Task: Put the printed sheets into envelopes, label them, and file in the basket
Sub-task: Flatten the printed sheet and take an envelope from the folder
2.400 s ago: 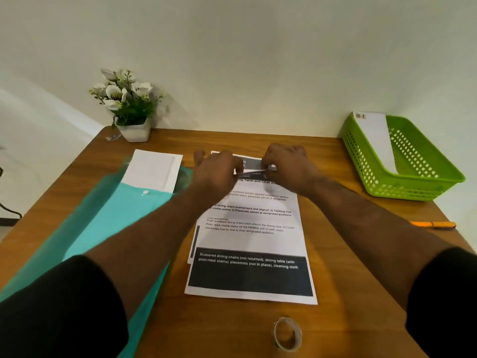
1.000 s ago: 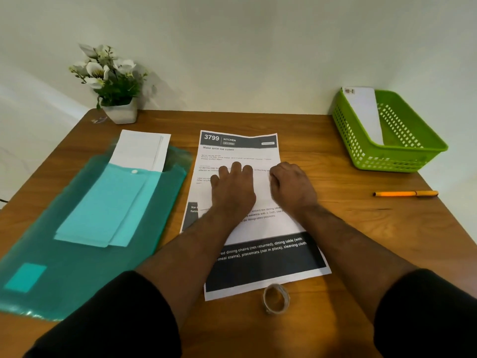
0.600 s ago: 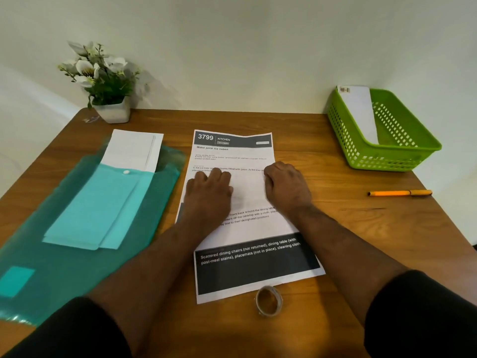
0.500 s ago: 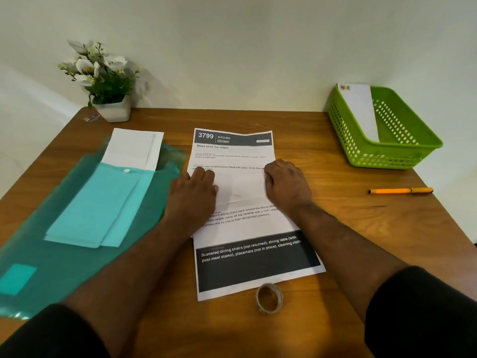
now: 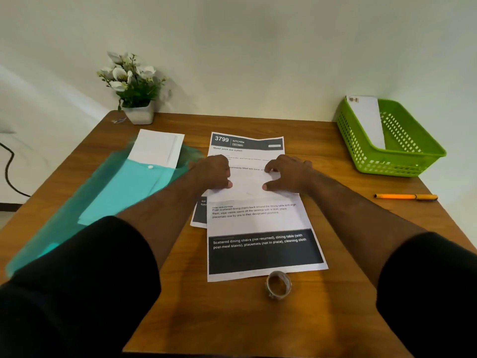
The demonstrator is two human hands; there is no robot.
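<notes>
Head view: both hands, left [image 5: 213, 173] and right [image 5: 287, 174], press spread-fingered on the folded sheet [image 5: 246, 187].

Both arms reach forward, forearms bare, dark sleeves pushed up to the elbows. Left hand [image 5: 213, 171] palm down, fingers [image 5: 219, 164] curled, thumb tip pointing inward. Right hand [image 5: 289, 174] mirrors it, knuckles raised, thumb tip pointing toward the left. Hands apart, thumbs facing across a gap.
</notes>
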